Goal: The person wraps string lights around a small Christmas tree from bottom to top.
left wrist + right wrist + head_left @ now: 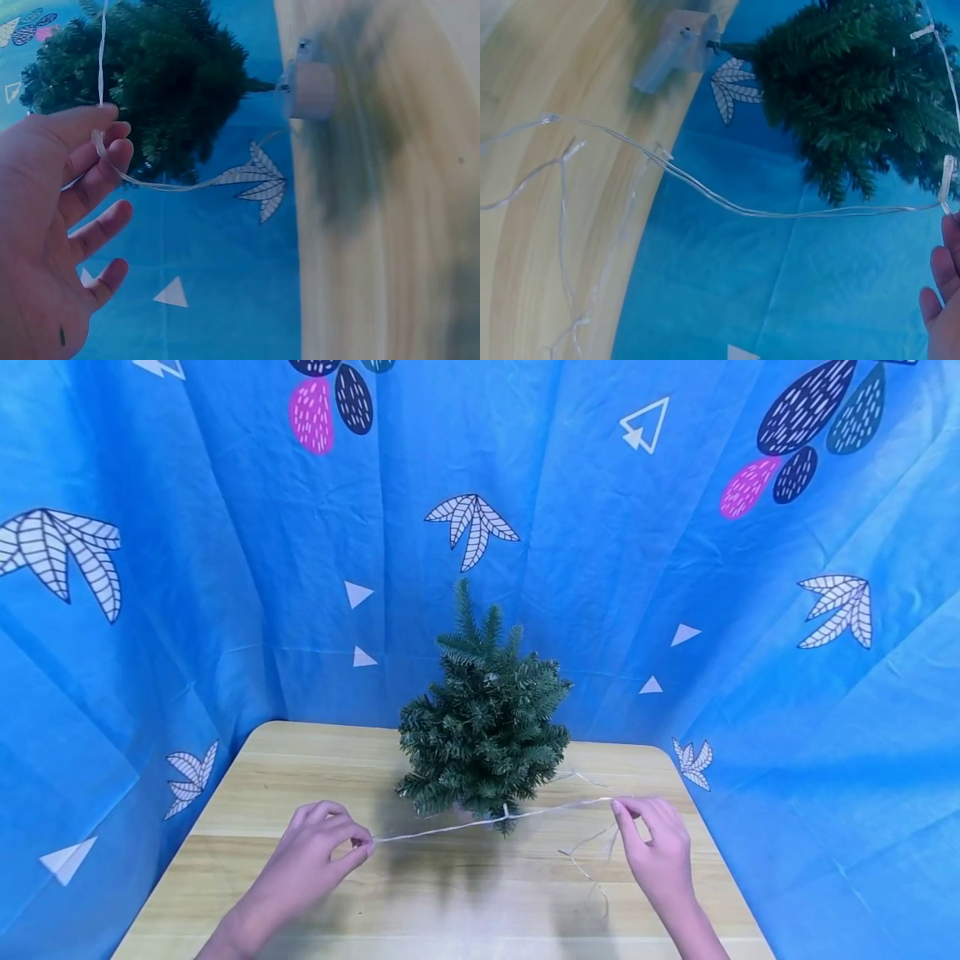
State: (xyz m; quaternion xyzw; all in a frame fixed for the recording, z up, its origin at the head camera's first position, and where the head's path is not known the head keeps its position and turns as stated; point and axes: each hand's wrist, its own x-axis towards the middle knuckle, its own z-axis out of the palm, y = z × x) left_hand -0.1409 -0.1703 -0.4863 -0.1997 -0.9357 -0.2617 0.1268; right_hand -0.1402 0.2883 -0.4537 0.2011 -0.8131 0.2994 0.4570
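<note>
A small green artificial Christmas tree stands on the table in the head view. Before it, a string of fairy lights on clear wire runs fairly straight between my hands. My left hand pinches one end of that stretch between thumb and fingertips, left of the tree. To the right, my right hand pinches the other end, held a little higher in the picture. Loose wire trails from the right hand toward the table in the right wrist view. The tree's pale base shows in the left wrist view.
The pale wooden table has rounded back corners. Blue patterned cloth hangs around its back and sides. More light-string wire hangs in loops over the right side of the table.
</note>
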